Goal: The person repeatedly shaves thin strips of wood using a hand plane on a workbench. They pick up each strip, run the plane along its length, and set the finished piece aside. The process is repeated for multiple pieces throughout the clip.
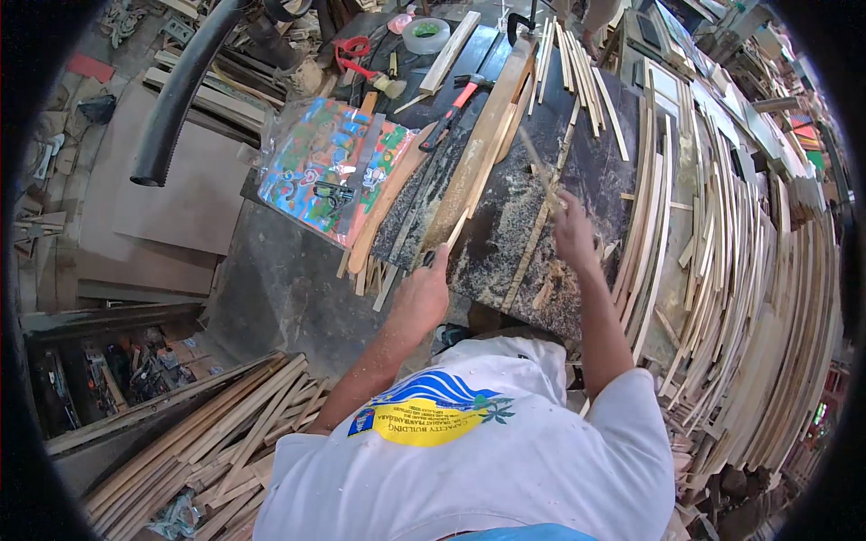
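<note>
My left hand is closed at the near end of a narrow wooden strip, its index finger reaching forward along it. The strip lies against a long wooden board on the dark tabletop. A small black thing shows beside that hand, too hidden to name. Above the right part of the tabletop, my right hand is closed round a thin wooden stick, which is smeared by motion. Sawdust covers the surface between my hands.
A black clamp grips the board's far end. Left of it lie a red-and-black hammer, a brush, a tape roll and a colourful plastic-covered sheet. A black hose hangs left. Long strips crowd the right side.
</note>
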### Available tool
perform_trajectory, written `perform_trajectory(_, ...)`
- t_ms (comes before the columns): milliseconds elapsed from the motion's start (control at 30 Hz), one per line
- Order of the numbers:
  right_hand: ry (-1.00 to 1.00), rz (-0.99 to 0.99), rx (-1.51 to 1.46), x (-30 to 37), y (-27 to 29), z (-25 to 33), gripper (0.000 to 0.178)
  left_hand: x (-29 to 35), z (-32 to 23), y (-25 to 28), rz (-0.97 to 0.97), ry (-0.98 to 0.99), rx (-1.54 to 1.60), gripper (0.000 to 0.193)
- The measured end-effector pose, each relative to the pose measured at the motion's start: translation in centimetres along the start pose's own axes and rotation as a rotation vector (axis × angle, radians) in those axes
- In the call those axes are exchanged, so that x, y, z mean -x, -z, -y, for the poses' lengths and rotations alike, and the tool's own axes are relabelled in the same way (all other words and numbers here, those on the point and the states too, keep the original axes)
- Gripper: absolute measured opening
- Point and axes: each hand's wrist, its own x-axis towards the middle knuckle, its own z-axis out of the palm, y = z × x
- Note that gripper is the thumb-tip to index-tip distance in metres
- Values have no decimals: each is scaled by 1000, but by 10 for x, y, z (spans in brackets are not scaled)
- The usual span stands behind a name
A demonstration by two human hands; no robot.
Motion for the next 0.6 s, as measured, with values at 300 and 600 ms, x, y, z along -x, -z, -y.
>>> perform_trajectory(300, 47, 155, -156, 45, -22, 41, 44, -7, 11, -9, -63, -45, 19, 66)
perform_trajectory(600, -55, 198, -277, 0, -3, 43, 44, -35, -7, 6, -72, -99, 9, 62)
